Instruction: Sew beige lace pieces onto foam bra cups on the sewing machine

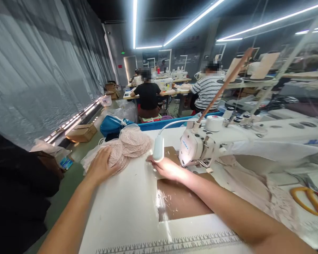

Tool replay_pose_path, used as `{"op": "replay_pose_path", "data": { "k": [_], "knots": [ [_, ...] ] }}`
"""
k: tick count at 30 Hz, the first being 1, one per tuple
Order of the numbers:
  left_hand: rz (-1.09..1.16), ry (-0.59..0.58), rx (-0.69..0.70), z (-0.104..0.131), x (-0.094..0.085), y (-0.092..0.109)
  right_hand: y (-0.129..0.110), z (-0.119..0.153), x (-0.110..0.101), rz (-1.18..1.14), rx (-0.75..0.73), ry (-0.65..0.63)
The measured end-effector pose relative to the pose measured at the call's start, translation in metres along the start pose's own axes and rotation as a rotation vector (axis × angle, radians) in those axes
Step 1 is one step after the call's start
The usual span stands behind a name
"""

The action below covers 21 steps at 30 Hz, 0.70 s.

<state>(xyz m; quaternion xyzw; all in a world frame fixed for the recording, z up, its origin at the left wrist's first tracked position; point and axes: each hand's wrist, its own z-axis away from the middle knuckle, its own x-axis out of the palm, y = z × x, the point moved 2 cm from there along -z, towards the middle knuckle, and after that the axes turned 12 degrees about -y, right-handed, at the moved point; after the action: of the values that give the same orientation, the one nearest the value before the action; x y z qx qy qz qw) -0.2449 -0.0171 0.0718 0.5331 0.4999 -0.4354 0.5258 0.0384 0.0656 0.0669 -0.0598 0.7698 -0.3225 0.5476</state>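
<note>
Head view: two pale pink lace bundles sit at the far left of the white tabletop (116,211), the near bundle (119,157) and the far bundle (136,141), touching, and together their long axis runs diagonally from near left to far right. Left hand (102,165) is draped over the near one, thumb spread off the fingers. Right hand (169,168) points left, partly behind the one lamp (158,149), so can't tell if it's pinching anything. One sewing machine (193,148) right there, plus one pair of scissors (310,197) way right.
</note>
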Motion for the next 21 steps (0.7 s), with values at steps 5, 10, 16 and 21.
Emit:
{"op": "replay_pose_path", "data": {
  "k": [5, 10, 16, 21],
  "knots": [
    [0.080, 0.076, 0.020, 0.028, -0.007, 0.006, -0.012, 0.135, -0.036, 0.157, 0.233, -0.120],
    [0.322, -0.115, -0.009, 0.063, -0.003, 0.051, 0.030, 0.257, -0.067, 0.392, 0.795, 0.220],
    [0.539, -0.347, 0.087, 0.068, 0.017, 0.142, 0.050, 0.301, -0.062, 0.372, 0.955, 0.149],
    [0.929, -0.665, 0.292, 0.060, 0.035, 0.221, 0.030, 0.296, -0.072, 0.169, 0.718, 0.539]
  ]
}}
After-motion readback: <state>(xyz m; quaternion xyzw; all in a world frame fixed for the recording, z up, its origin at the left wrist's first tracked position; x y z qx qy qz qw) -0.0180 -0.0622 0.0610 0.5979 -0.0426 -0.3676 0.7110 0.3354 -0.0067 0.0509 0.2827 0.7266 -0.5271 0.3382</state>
